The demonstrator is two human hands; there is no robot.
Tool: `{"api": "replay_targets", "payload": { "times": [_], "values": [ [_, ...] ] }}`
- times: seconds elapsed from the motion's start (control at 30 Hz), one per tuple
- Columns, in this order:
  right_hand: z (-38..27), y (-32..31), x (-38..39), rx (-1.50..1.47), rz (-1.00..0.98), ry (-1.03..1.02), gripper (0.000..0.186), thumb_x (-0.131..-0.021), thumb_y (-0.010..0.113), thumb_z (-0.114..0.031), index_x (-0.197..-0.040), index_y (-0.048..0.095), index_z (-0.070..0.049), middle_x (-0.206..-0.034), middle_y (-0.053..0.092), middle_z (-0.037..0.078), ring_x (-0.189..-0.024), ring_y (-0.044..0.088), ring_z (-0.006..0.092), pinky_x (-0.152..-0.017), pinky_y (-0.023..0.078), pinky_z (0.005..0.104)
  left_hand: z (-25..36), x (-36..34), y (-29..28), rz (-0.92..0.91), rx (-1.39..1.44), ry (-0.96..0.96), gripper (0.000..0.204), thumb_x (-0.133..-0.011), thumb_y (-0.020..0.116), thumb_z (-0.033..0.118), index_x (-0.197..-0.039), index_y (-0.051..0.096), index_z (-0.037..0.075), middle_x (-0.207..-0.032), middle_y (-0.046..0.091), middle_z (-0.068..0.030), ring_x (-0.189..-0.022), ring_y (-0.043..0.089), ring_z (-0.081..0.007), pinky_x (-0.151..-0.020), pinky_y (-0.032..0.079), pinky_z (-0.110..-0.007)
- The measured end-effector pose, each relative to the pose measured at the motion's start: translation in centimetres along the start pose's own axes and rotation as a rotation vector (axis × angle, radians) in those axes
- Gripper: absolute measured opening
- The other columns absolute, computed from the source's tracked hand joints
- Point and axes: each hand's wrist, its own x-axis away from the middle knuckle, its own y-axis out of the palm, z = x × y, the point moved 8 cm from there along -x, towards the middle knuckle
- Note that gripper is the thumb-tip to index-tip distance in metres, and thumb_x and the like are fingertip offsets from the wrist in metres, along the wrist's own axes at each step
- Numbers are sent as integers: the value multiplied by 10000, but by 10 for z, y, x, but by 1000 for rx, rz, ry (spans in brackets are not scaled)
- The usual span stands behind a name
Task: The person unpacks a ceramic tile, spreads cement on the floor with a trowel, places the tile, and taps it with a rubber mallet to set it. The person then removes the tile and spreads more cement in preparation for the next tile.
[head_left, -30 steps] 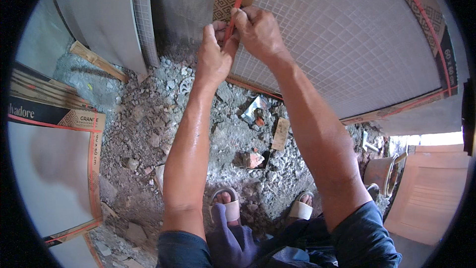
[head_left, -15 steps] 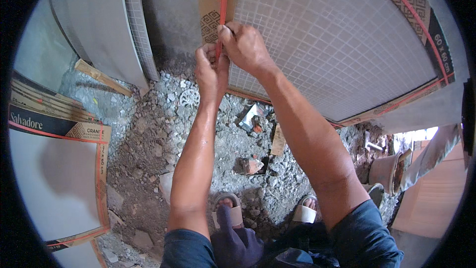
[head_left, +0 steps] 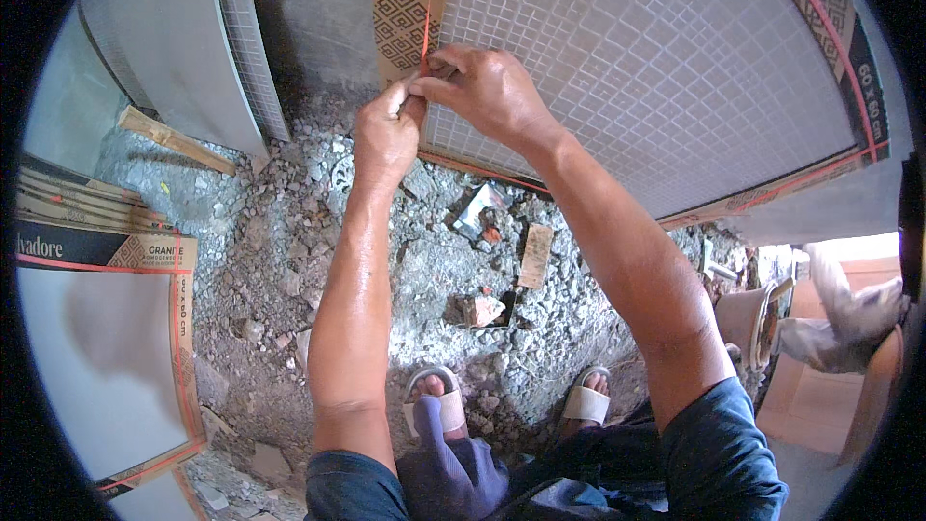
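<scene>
A thin red-orange plastic strap (head_left: 430, 2) runs down the cardboard-edged side of a leaning pack of floor tiles (head_left: 617, 68), whose grey tile back has a raised grid. My left hand (head_left: 389, 135) is closed on the strap near the pack's lower left corner. Touching it, my right hand (head_left: 494, 95) pinches the same strap with thumb and fingers. The strap looks taut and edge-on above my fingers; its part between them is mostly hidden. A patterned cardboard strip (head_left: 405, 24) lies behind the strap.
Loose rubble (head_left: 289, 222) covers the ground around my sandalled feet. Another strapped tile pack (head_left: 106, 357) is at left, below a wooden stick (head_left: 174, 140). Large tiles (head_left: 164, 29) lean at upper left. A bucket (head_left: 743, 323) and a blurred grey-white shape (head_left: 839, 314) are at right.
My hands have come closer together on the strap, and my right hand has turned. The strap now looks narrower. At right, the grey-white shape has changed form.
</scene>
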Motion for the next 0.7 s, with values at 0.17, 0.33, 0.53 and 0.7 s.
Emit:
{"api": "replay_targets", "payload": {
  "times": [0.17,0.33,0.53,0.7],
  "values": [
    [-3,2,-3,151,30,-48,288,-854,684,-304,-958,692,-36,-869,685,158,-776,680,321,-682,539,401,-10,-7,3,-165,224,-97,266,-927,631,152,-1159,671,28,-1015,717,-76,-942,630,-114,-832,492,-272],
    [-11,1,-2,181,74,-146,270,-889,623,-274,-1006,674,-36,-878,680,170,-801,670,346,-705,540,414,-10,-4,0,-114,210,-205,272,-927,637,173,-1144,678,14,-1002,710,-60,-924,614,-105,-840,486,-270],
    [-8,-1,-2,245,-27,-180,234,-905,592,-236,-1033,654,-51,-913,682,176,-828,665,348,-733,539,420,-21,-6,4,-158,163,-226,305,-943,613,232,-1140,673,7,-981,709,-93,-918,629,-136,-831,493,-292],
    [2,-31,27,381,-320,-68,218,-911,592,-233,-1046,663,-79,-905,688,162,-805,671,329,-714,547,409,-34,47,5,-580,-8,-380,295,-945,601,252,-1120,675,26,-992,702,-107,-912,645,-164,-821,506,-324]
  ]
}}
